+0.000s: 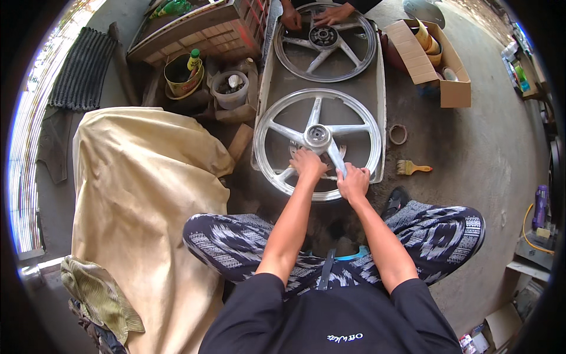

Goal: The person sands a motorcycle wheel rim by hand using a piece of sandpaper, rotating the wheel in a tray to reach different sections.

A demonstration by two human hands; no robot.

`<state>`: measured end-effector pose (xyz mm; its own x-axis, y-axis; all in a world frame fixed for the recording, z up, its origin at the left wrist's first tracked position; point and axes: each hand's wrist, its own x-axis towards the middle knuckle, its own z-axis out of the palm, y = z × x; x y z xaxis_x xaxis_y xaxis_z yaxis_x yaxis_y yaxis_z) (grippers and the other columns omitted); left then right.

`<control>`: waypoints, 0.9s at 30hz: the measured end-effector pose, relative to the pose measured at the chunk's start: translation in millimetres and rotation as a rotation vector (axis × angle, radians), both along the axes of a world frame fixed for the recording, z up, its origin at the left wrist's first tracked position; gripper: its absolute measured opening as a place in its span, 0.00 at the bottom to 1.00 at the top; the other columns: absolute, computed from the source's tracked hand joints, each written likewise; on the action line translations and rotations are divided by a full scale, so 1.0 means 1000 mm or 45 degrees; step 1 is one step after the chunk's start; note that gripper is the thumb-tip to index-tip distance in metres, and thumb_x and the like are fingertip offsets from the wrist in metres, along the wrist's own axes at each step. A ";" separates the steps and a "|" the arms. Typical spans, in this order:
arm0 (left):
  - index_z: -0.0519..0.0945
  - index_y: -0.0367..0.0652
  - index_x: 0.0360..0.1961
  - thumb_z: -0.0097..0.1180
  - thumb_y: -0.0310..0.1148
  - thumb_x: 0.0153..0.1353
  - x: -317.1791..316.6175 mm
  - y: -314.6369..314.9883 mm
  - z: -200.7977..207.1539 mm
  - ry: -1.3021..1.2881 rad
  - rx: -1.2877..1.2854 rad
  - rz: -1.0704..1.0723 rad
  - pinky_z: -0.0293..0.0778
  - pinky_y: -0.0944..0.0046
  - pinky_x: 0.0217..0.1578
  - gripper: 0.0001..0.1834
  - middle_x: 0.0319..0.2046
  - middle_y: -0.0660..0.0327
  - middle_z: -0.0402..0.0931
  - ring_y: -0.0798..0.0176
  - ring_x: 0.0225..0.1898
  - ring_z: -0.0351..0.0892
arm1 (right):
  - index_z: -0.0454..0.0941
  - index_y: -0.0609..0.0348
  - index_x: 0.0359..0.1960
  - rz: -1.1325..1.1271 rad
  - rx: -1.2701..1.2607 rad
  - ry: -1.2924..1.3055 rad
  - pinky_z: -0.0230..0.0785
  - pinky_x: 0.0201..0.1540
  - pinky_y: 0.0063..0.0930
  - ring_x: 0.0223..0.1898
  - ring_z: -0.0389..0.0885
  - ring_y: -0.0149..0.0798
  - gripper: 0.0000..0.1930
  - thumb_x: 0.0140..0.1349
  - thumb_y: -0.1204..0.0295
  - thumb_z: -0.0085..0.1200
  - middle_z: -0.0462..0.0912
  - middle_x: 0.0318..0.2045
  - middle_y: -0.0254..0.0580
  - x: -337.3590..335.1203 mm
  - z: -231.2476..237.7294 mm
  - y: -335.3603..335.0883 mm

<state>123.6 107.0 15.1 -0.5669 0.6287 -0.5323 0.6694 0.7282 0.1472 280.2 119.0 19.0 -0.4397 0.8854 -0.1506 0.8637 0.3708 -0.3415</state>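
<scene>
In front of me lies a silver five-spoke motorcycle wheel (318,108), flat over a shallow pale tray (382,112). My left hand (308,163) is bent over the wheel just below its hub (318,137), the fingers curled at a spoke. Closed round the lower right spoke (335,154) is my right hand (355,182), near the rim. A bluish-grey patch shows by its thumb; whether it is a separate piece I cannot tell. Beyond, a second, greyer wheel (355,56) lies at the tray's far end, with another person's hands (333,15) on it.
Right of the tray are a paintbrush (413,168), a tape roll (398,134) and an open cardboard box (457,88). To the left stand a yellowish bucket (177,88) with a bottle and a white tub (230,100). A beige cloth (147,189) drapes something large. A crate (206,32) stands behind.
</scene>
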 end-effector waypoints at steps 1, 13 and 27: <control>0.67 0.24 0.63 0.65 0.48 0.50 -0.012 0.010 0.001 -0.112 -0.047 0.081 0.55 0.39 0.66 0.46 0.65 0.39 0.64 0.40 0.67 0.63 | 0.80 0.58 0.40 -0.008 -0.031 0.000 0.61 0.57 0.43 0.42 0.83 0.50 0.17 0.66 0.56 0.52 0.87 0.35 0.51 -0.003 0.004 -0.001; 0.67 0.24 0.63 0.62 0.46 0.54 0.013 0.009 -0.005 0.145 -0.093 -0.051 0.58 0.41 0.64 0.42 0.63 0.39 0.66 0.39 0.65 0.65 | 0.81 0.58 0.39 -0.006 0.017 0.026 0.62 0.55 0.44 0.40 0.83 0.50 0.16 0.66 0.56 0.53 0.87 0.34 0.50 0.001 -0.006 0.000; 0.66 0.27 0.64 0.68 0.47 0.50 0.006 0.007 -0.003 0.150 -0.072 0.046 0.59 0.39 0.66 0.46 0.64 0.42 0.67 0.42 0.67 0.65 | 0.80 0.58 0.39 -0.003 -0.011 0.052 0.60 0.58 0.44 0.42 0.83 0.49 0.17 0.66 0.56 0.52 0.87 0.35 0.51 -0.009 -0.003 -0.002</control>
<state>129.9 114.4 11.9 -0.6494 0.5777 -0.4946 0.6529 0.7570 0.0269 271.4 117.4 15.5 -0.4432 0.8854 -0.1405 0.8500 0.3652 -0.3797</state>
